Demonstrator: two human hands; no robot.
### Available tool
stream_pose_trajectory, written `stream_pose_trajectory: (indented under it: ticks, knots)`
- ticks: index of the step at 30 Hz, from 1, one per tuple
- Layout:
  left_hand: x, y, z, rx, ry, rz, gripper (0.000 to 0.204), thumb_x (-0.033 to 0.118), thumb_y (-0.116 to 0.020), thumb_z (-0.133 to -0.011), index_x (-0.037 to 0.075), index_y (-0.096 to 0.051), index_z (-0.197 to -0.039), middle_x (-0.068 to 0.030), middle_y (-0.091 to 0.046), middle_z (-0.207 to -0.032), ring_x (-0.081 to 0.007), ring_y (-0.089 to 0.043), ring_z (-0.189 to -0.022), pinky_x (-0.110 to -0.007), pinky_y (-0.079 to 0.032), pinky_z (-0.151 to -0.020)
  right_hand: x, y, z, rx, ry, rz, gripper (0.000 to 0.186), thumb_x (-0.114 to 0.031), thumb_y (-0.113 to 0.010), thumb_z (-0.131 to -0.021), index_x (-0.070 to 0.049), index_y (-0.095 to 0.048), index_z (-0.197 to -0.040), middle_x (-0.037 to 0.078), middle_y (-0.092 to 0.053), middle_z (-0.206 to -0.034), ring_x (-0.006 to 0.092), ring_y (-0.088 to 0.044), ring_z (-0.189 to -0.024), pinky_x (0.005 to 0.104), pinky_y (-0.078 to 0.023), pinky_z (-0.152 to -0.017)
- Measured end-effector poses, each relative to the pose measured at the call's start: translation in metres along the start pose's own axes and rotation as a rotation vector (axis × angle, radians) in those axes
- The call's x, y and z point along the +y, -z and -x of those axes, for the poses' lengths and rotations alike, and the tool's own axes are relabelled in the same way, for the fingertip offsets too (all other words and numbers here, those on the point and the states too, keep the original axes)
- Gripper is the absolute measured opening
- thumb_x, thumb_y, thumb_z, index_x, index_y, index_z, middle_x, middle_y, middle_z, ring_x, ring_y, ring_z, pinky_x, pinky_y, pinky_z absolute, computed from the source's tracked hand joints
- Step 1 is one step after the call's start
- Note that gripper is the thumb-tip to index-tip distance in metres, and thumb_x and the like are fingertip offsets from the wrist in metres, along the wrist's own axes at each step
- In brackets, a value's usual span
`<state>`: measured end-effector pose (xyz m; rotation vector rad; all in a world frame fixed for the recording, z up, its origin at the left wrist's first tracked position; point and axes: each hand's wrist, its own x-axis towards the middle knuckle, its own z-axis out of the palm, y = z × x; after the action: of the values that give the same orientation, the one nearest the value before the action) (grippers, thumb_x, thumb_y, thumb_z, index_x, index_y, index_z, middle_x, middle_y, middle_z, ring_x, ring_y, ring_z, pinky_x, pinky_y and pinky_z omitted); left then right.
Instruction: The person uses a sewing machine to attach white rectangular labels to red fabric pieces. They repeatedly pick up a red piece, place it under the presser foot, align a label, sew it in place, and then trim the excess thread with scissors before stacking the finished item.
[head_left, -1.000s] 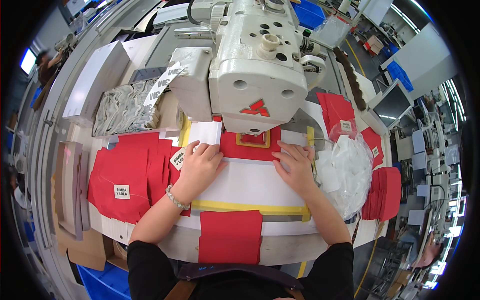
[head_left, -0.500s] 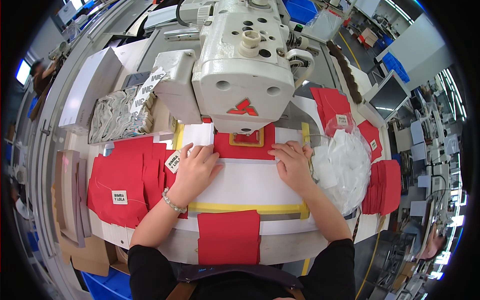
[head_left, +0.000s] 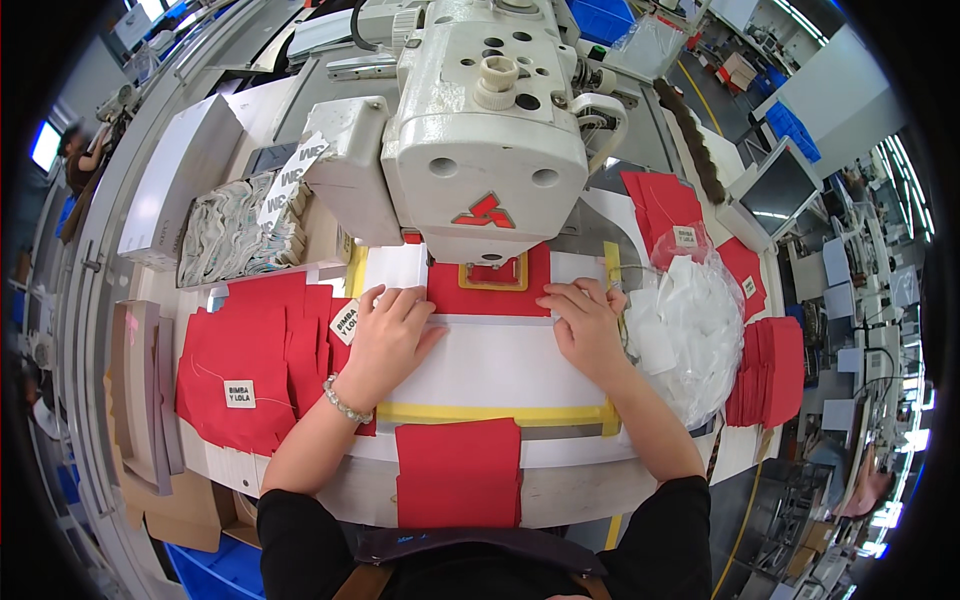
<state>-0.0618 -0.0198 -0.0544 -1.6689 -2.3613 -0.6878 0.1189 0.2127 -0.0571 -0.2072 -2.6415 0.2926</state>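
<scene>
Red piece (head_left: 490,303) is lying under a yellow frame (head_left: 493,287), left hand (head_left: 393,322) is resting open at its nine o'clock, right hand (head_left: 587,325) is resting loosely open at its three o'clock, red stack (head_left: 458,475) is sitting at six o'clock

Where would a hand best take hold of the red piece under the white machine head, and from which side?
Probably at the middle of the near edge of the red piece, coming from the near side: that edge lies flat and uncovered, while the yellow frame and machine head crowd its far part.
</scene>
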Motion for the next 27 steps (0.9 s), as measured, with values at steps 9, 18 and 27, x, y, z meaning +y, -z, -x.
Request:
stream_pose_trajectory:
  ticks: [9, 18, 27]
  knots:
    - [-0.0004, -0.0033, 0.0011, 0.031, -0.060, -0.087, 0.022, 0.022, -0.076, -0.079, 0.007, -0.068, -0.092, -0.0051, -0.063, -0.109, -0.0214, -0.059, -0.100, -0.047, -0.041, -0.098, 0.0013, 0.0006, 0.0028, 0.019, 0.039, 0.006, 0.027, -0.002, -0.064, -0.070, -0.016, -0.068, -0.092, -0.005, -0.068, -0.110, 0.0170, -0.057, -0.103, 0.0396, -0.029, -0.083]
    - [0.0012, -0.0014, 0.0009, 0.023, -0.059, -0.075, 0.022, 0.020, -0.076, -0.078, 0.006, -0.068, -0.094, -0.0066, -0.065, -0.109, -0.0223, -0.060, -0.099, -0.047, -0.042, -0.097, -0.0009, 0.0010, 0.0026, 0.004, 0.040, 0.021, 0.026, -0.004, -0.066, -0.070, -0.015, -0.066, -0.094, -0.003, -0.068, -0.114, 0.0171, -0.057, -0.105, 0.0399, -0.029, -0.084]
    - [0.0014, -0.0008, 0.0008, 0.008, -0.051, -0.061, 0.023, 0.018, -0.076, -0.078, 0.006, -0.068, -0.095, -0.0062, -0.064, -0.110, -0.0227, -0.061, -0.097, -0.045, -0.043, -0.095, -0.0009, 0.0003, 0.0029, 0.015, 0.057, 0.036, 0.027, -0.005, -0.067, -0.070, -0.016, -0.065, -0.094, -0.003, -0.068, -0.112, 0.0162, -0.058, -0.103, 0.0396, -0.029, -0.084]
